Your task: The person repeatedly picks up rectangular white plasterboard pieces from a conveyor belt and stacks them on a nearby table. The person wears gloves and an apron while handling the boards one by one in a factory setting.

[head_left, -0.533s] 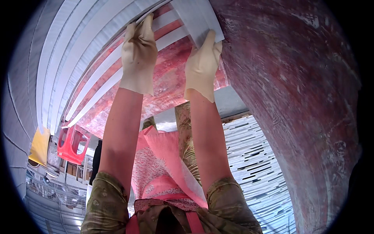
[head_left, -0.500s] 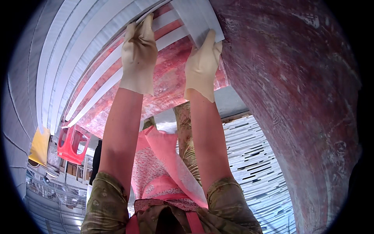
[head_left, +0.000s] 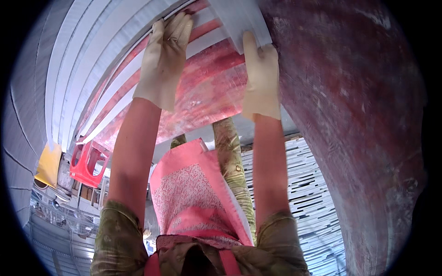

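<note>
My left hand (head_left: 165, 60), in a cream glove, reaches up to the pale strips at the top. Its fingers are stretched out along the strips' edge, the thumb apart from them. My right hand (head_left: 261, 69), gloved alike, pinches the lower end of a wide pale grey strip (head_left: 241, 20), thumb on its face; the fingertips are partly hidden. Beneath both hands lies a red, blotchy surface (head_left: 212, 78) with narrow white strips (head_left: 115, 94) running down to the left.
A large dark red curved surface (head_left: 340, 92) fills the right side. Long white strips (head_left: 73, 60) curve down the left, above a red plastic stool (head_left: 85, 168) and a yellow sheet (head_left: 48, 165). A pink apron (head_left: 184, 188) covers my front. White slatted material (head_left: 313, 198) lies below right.
My right hand has shifted right, still at the wide strip's lower end. The fingers of my left hand have straightened and spread a little. The view has shifted slightly.
</note>
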Demonstrator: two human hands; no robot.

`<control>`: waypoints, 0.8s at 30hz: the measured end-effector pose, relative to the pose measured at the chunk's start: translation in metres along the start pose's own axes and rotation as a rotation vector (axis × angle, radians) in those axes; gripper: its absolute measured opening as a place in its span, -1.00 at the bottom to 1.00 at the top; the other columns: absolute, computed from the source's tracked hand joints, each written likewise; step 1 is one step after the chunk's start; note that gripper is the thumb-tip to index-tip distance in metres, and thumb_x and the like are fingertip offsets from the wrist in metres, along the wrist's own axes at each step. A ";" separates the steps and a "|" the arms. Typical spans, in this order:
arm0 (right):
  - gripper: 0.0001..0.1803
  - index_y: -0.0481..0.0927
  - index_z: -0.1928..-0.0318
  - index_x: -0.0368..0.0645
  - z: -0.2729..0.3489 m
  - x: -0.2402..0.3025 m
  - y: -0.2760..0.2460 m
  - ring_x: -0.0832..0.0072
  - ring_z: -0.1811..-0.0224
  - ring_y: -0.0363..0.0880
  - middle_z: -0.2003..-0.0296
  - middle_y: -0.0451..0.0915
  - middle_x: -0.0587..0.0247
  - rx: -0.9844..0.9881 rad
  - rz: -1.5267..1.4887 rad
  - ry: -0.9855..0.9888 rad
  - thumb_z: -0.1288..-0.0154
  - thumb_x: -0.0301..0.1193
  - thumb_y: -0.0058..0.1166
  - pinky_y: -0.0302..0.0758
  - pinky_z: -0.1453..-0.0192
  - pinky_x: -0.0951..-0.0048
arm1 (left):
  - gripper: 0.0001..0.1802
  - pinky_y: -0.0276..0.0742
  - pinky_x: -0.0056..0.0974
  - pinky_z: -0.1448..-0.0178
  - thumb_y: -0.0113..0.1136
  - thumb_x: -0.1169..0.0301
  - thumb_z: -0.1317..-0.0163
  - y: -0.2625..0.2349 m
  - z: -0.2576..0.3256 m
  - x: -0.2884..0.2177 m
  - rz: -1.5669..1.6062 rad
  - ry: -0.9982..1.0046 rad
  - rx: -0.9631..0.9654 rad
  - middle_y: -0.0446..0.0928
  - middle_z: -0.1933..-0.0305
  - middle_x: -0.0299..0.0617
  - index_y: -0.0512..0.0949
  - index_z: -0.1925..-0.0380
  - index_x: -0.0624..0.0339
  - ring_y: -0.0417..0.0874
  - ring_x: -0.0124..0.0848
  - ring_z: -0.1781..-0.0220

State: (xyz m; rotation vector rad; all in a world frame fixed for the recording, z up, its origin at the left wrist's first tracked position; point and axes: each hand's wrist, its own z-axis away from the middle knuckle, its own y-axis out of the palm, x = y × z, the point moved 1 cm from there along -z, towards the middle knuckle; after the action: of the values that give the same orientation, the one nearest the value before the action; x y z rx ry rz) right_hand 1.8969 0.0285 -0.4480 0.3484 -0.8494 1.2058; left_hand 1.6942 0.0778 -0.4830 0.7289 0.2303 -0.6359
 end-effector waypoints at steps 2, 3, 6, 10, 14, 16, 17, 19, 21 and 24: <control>-0.46 0.61 -0.08 -0.42 -0.006 -0.002 -0.012 0.32 0.10 0.60 0.19 0.69 0.19 0.084 0.030 0.025 -0.38 -0.14 0.22 0.51 -0.11 0.24 | -0.50 0.48 -0.11 -0.57 -0.06 0.14 -0.65 0.008 0.005 -0.002 -0.145 -0.056 -0.036 0.55 -0.24 0.17 0.40 -0.18 0.47 0.57 -0.14 -0.36; -0.46 0.62 -0.09 -0.41 -0.007 -0.002 -0.017 0.23 0.18 0.65 0.24 0.73 0.15 0.127 0.045 0.036 -0.35 -0.15 0.20 0.53 -0.07 0.20 | -0.48 0.48 -0.12 -0.56 -0.06 0.13 -0.64 0.011 0.009 -0.004 -0.252 -0.088 -0.048 0.55 -0.25 0.17 0.39 -0.20 0.48 0.57 -0.15 -0.36; -0.49 0.62 -0.09 -0.39 0.004 0.008 -0.030 0.04 0.13 0.68 0.21 0.74 0.00 0.113 0.445 0.124 -0.37 -0.17 0.16 0.54 -0.10 0.13 | -0.43 0.49 -0.14 -0.54 -0.05 0.11 -0.64 0.016 0.024 -0.020 -0.521 -0.125 -0.065 0.55 -0.26 0.17 0.37 -0.27 0.49 0.58 -0.16 -0.35; -0.43 0.55 -0.22 -0.35 0.037 0.040 -0.016 -0.08 -0.24 0.54 -0.14 0.62 -0.18 0.094 0.717 -0.272 -0.43 -0.13 0.07 0.42 -0.38 0.11 | -0.43 0.49 -0.18 -0.54 0.00 0.17 -0.62 0.019 0.050 -0.046 -0.600 -0.111 -0.045 0.54 -0.29 0.16 0.33 -0.32 0.51 0.57 -0.16 -0.35; -0.29 0.38 -0.41 -0.32 -0.013 0.013 0.014 -0.01 -0.49 0.34 -0.42 0.39 -0.18 -0.013 1.078 -0.847 -0.45 -0.07 0.03 0.24 -0.58 0.11 | -0.46 0.37 -0.11 -0.62 0.03 0.26 -0.60 0.007 0.055 -0.057 -0.490 -0.164 -0.039 0.43 -0.38 0.28 0.33 -0.29 0.59 0.48 -0.09 -0.45; -0.21 0.25 -0.48 -0.35 -0.024 0.010 0.025 0.06 -0.57 0.23 -0.48 0.33 -0.13 -0.053 1.336 -0.816 -0.44 -0.09 0.08 0.16 -0.64 0.12 | -0.47 0.39 -0.10 -0.61 0.06 0.29 -0.58 0.003 0.054 -0.054 -0.389 -0.184 -0.035 0.45 -0.36 0.28 0.34 -0.28 0.59 0.48 -0.08 -0.44; -0.20 0.24 -0.50 -0.33 -0.024 0.009 0.028 0.06 -0.58 0.21 -0.50 0.30 -0.12 -0.037 1.398 -0.777 -0.44 -0.07 0.07 0.12 -0.65 0.12 | -0.48 0.39 -0.10 -0.61 0.08 0.31 -0.57 0.000 0.053 -0.051 -0.339 -0.198 -0.036 0.45 -0.35 0.27 0.34 -0.28 0.59 0.48 -0.07 -0.44; -0.17 0.22 -0.53 -0.29 -0.026 0.012 0.032 0.07 -0.61 0.17 -0.55 0.23 -0.11 -0.007 1.525 -0.695 -0.45 -0.02 0.05 0.05 -0.68 0.11 | -0.48 0.41 -0.07 -0.61 0.11 0.32 -0.56 -0.004 0.043 -0.045 -0.299 -0.193 -0.026 0.47 -0.33 0.27 0.35 -0.28 0.58 0.48 -0.06 -0.44; -0.13 0.18 -0.55 -0.30 -0.032 0.008 0.041 0.07 -0.63 0.12 -0.57 0.19 -0.10 0.052 1.555 -0.633 -0.44 0.00 0.05 0.02 -0.69 0.11 | -0.46 0.41 -0.07 -0.61 0.11 0.34 -0.56 -0.004 0.040 -0.037 -0.256 -0.196 -0.055 0.45 -0.34 0.27 0.31 -0.32 0.58 0.46 -0.04 -0.46; -0.05 0.10 -0.57 -0.31 -0.031 0.011 0.041 0.04 -0.64 0.10 -0.58 0.16 -0.13 0.084 1.572 -0.623 -0.40 0.03 0.10 0.02 -0.70 0.12 | -0.47 0.40 -0.05 -0.62 0.07 0.38 -0.57 0.004 0.032 -0.023 -0.072 -0.198 -0.126 0.41 -0.39 0.26 0.26 -0.35 0.57 0.43 -0.02 -0.49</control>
State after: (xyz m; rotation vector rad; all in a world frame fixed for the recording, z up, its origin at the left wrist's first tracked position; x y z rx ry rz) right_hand 1.8726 0.0701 -0.4680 0.0464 -1.7235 2.6522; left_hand 1.6777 0.0692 -0.4480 0.5347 0.1130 -0.7503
